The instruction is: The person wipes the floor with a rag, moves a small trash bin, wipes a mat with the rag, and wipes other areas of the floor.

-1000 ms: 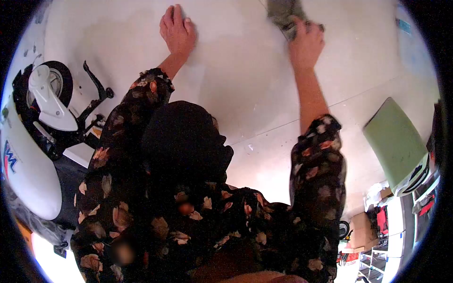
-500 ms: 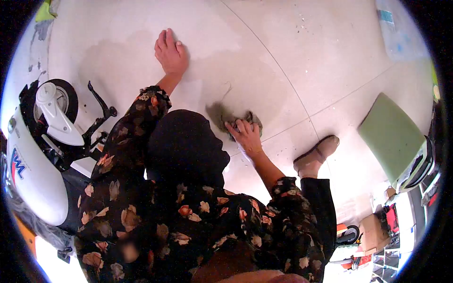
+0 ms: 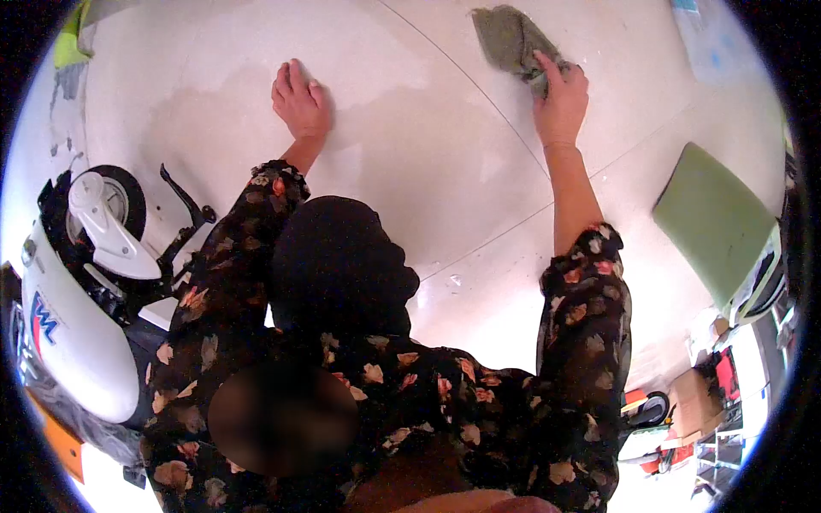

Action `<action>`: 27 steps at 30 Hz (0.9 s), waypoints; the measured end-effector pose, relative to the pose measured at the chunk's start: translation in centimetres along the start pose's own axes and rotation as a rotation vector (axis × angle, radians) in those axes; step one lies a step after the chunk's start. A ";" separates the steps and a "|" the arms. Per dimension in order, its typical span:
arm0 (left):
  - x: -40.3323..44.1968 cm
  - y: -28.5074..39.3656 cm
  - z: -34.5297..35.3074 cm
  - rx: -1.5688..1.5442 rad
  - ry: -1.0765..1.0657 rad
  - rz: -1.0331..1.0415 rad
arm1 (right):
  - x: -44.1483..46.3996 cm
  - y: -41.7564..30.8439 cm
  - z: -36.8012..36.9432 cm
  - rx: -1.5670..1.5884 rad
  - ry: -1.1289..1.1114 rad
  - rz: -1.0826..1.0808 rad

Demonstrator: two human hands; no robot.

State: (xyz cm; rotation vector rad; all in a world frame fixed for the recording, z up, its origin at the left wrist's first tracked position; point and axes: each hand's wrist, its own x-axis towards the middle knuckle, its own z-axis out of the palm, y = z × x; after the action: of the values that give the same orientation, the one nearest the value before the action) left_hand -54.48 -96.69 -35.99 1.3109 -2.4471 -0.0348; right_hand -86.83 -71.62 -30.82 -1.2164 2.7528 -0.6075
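Observation:
A grey-green rag [image 3: 510, 38] lies spread on the pale floor [image 3: 410, 171] at the top of the view. My right hand [image 3: 562, 101] is at the end of a stretched arm, its fingers closed on the rag's near edge. Farther left, my left hand [image 3: 299, 103] leans on the floor with its fingers stretched out and nothing in them. Between the two hands the floor has a darker, damp-looking patch. A black-clad knee sticks out below it.
At the left stands a white scooter [image 3: 73, 342] with a black wheel and kickstand. A green chair seat [image 3: 718, 227] is at the right, with a cardboard box [image 3: 694, 406] beyond it. A translucent plastic sheet or container [image 3: 727, 38] is at the upper right.
My right hand has moved the rag from beside the knee up and right across the floor, and the arm has straightened. My left hand has stayed nearly in place. The foot is out of sight now.

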 end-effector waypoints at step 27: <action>-2.1 3.8 10.1 0.102 0.020 -0.008 | -23.6 12.1 14.5 -0.059 0.125 1.935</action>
State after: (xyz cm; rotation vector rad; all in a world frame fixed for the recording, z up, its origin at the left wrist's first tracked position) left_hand -59.74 -94.30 -45.29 1.3572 -2.4556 0.1015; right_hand -75.90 -51.94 -50.95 1.5236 2.4444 -0.2359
